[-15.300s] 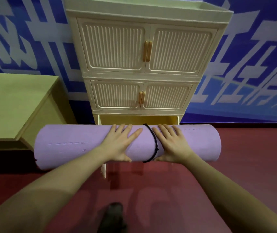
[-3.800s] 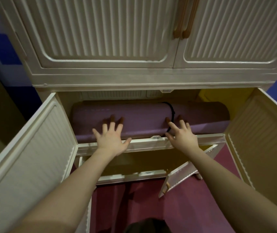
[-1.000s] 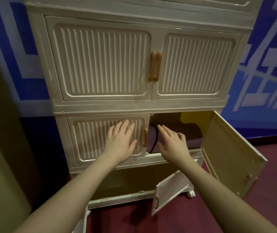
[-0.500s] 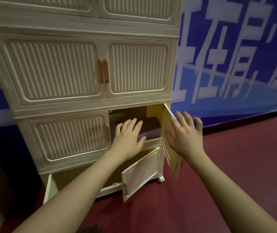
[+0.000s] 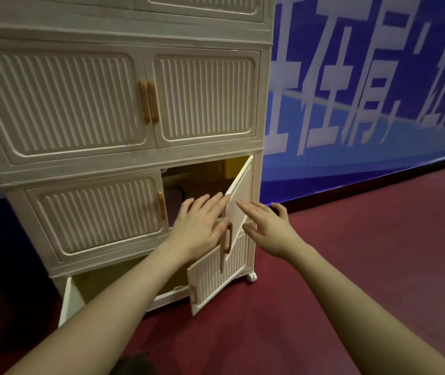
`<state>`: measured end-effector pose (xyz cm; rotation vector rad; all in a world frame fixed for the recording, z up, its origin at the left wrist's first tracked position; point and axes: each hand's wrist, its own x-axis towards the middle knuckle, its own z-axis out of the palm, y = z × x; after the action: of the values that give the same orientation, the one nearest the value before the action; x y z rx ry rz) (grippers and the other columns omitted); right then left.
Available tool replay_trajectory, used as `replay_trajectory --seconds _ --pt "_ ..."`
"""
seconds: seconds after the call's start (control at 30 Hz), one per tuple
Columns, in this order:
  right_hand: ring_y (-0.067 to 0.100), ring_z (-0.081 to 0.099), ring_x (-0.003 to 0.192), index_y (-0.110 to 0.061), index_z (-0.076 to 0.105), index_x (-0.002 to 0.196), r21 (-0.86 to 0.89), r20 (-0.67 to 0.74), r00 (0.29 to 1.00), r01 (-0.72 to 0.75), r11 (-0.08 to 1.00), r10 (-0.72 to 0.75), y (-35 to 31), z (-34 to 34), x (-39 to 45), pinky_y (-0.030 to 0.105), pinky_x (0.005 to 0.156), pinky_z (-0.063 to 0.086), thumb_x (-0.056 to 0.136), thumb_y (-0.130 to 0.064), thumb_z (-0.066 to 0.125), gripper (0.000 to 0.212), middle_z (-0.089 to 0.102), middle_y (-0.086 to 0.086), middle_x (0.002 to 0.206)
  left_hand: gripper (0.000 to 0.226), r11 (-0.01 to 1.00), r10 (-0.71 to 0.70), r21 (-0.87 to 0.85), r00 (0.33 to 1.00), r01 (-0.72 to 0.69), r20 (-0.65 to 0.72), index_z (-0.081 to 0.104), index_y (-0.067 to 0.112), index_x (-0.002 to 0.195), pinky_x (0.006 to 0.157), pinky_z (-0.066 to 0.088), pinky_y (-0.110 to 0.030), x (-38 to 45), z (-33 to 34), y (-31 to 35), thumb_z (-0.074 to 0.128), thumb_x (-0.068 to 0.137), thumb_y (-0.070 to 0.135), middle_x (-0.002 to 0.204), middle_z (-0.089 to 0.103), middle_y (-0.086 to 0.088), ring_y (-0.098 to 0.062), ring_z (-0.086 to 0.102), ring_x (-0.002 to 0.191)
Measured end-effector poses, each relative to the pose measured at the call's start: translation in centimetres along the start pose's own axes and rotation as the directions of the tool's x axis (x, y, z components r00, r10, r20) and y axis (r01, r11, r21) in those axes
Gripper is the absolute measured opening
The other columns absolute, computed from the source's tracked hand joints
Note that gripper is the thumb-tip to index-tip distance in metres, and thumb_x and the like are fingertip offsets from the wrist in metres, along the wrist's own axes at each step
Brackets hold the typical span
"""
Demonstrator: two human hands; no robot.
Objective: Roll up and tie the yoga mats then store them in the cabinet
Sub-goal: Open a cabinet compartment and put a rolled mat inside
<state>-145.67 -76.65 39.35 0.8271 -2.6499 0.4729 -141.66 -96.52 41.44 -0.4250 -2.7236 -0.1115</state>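
The cream ribbed cabinet [image 5: 124, 158] stands against the blue wall. In its middle tier the left door [image 5: 97, 212] is shut, and the right door [image 5: 239, 196] stands partly open, swung most of the way in. The purple rolled mat [image 5: 174, 204] with its black tie lies inside, only a dim sliver showing in the gap. My right hand [image 5: 266, 226] has flat fingers on the outer face of that right door. My left hand [image 5: 202, 223] is spread in front of the opening, fingertips at the door's edge. Neither hand holds anything.
In the bottom tier both doors hang open: the right one [image 5: 216, 269] juts onto the dark red floor [image 5: 351, 253], the left one [image 5: 71, 299] swings out at the lower left. A caster [image 5: 252, 277] shows under the cabinet's right corner. The upper doors are shut.
My right hand has pushed the middle right door further toward shut, narrowing the gap over the mat. My left hand has moved right to the door's edge. The view has moved closer.
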Motion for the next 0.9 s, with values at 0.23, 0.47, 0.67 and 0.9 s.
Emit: replay_trajectory --seconds 0.23,0.47,0.67,0.9 --pt "0.020 -0.010 0.147 -0.042 -0.001 0.150 -0.244 0.151 0.987 0.084 0.966 -0.048 -3.3 4.9 7.0 0.048 0.115 -0.007 0.099 -0.041 0.040 0.066 -0.013 -0.008 0.160 0.075 0.996 -0.071 0.058 0.996 0.074 -0.056 0.004 0.029 0.151 0.115 -0.003 -0.038 0.7 1.2 -8.2 -0.003 0.085 0.063 0.159 0.002 0.008 -0.015 0.003 0.146" --pt "0.025 -0.002 0.148 -0.038 -0.005 0.151 -0.369 0.190 0.982 0.089 0.925 -0.018 -5.4 9.5 13.9 0.050 0.115 -0.001 0.099 -0.044 0.036 0.066 -0.005 -0.001 0.161 0.068 0.985 -0.075 0.157 0.997 0.075 -0.004 -0.015 0.030 0.148 0.112 -0.014 -0.039 3.1 2.8 -16.2 0.013 0.094 0.061 0.156 -0.022 0.006 -0.018 -0.016 0.145" --pt "0.026 -0.010 0.147 -0.038 -0.009 0.151 -0.398 0.198 0.980 0.067 0.915 0.014 -5.5 11.8 17.3 0.051 0.115 -0.005 0.097 -0.053 0.036 0.072 -0.015 -0.002 0.160 0.070 0.893 -0.016 0.449 1.000 0.020 -0.013 -0.006 0.026 0.151 0.109 -0.018 -0.049 5.0 3.8 -20.6 -0.001 0.090 0.060 0.152 -0.028 0.004 -0.024 -0.021 0.143" --pt "0.020 0.001 0.148 -0.039 -0.007 0.150 -0.362 0.137 0.990 0.044 0.931 0.007 -5.1 13.6 17.4 0.053 0.114 -0.001 0.097 -0.052 0.038 0.070 -0.016 -0.004 0.160 0.070 0.897 -0.074 0.436 0.997 0.069 -0.004 -0.012 0.024 0.150 0.107 -0.019 -0.056 5.2 4.7 -19.8 0.015 0.096 0.058 0.148 -0.034 0.004 -0.024 -0.034 0.136"
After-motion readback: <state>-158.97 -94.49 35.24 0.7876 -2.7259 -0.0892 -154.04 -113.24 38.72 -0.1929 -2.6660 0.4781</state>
